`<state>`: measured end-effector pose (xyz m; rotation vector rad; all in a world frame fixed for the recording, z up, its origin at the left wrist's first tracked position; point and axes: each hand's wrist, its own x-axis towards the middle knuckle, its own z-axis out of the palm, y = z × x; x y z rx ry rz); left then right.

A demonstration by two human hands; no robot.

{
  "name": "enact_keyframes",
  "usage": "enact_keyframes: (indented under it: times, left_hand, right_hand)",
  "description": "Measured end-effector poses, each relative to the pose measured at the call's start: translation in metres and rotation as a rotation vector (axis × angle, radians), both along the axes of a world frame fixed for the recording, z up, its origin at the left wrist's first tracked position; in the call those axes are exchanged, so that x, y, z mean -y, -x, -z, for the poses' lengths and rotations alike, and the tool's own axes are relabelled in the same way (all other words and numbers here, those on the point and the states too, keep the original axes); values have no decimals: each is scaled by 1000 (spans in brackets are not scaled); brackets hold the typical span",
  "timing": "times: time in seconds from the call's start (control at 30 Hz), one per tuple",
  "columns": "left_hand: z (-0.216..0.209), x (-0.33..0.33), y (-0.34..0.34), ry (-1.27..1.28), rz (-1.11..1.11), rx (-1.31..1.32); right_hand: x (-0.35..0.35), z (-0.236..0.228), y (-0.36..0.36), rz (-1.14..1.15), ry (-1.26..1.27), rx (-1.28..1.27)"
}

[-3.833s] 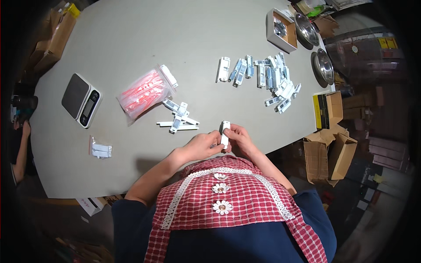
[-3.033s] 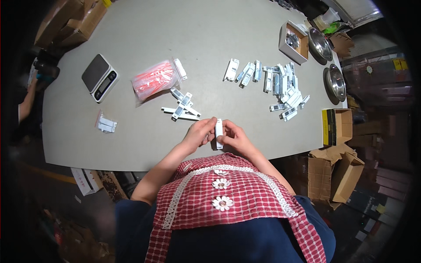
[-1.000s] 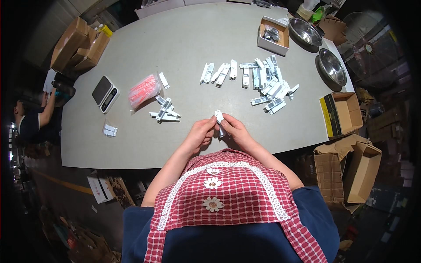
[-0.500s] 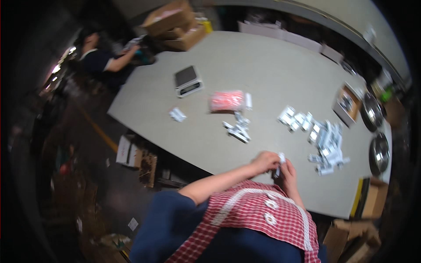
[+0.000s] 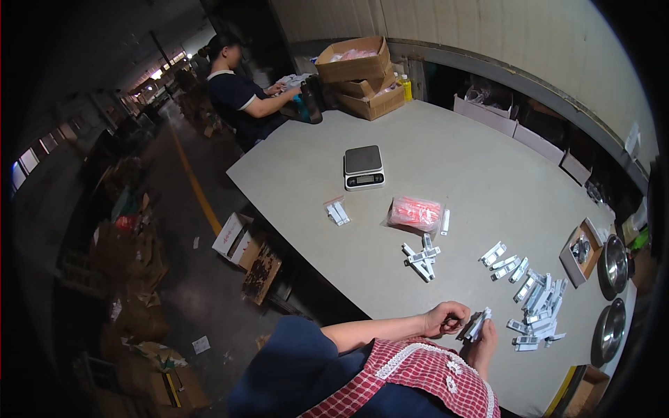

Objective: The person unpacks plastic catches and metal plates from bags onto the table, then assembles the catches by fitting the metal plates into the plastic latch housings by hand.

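My right hand is closed around a few narrow white and grey strip-shaped parts at the table's near edge. Just left of it, my left hand is curled with its fingertips pressed together; whatever it may pinch is too small to make out. A loose pile of similar white parts lies to the right of my hands, with a short row of them beyond. Several more form a small crossed heap ahead of my left hand.
Farther back are a bag of pink pieces, a small bag of white parts and a digital scale. Metal bowls and an open box stand right. Cardboard boxes sit far left, near a person.
The view has swung, so the table scene sits lower and farther right. My hands, close together around a white part before, now show a small gap, the left drawn away from the parts.
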<state>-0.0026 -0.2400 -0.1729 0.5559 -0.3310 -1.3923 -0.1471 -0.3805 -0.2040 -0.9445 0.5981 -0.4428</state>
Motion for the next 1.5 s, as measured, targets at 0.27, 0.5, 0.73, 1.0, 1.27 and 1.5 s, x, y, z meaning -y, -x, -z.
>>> enact_keyframes:
  times: [0.27,0.5,0.73,1.0,1.27,1.5]
  left_hand:
    - [-14,-1,4,-163,46,-139]
    - [12,3,12,-534,-20,1168]
    - [1,0,10,-435,99,1584]
    - [11,6,31,-316,203,1644]
    - [17,-2,21,-408,215,1375]
    - [9,-15,4,-152,310,1210]
  right_hand:
    - [-2,0,-1,22,-21,23]
    - [-15,-18,-7,-36,-44,10]
    - [-6,27,-9,-115,185,-7]
    - [7,32,15,-107,792,-361]
    - [5,29,1,-322,798,-408]
    - [-5,-23,-9,-320,-44,-126]
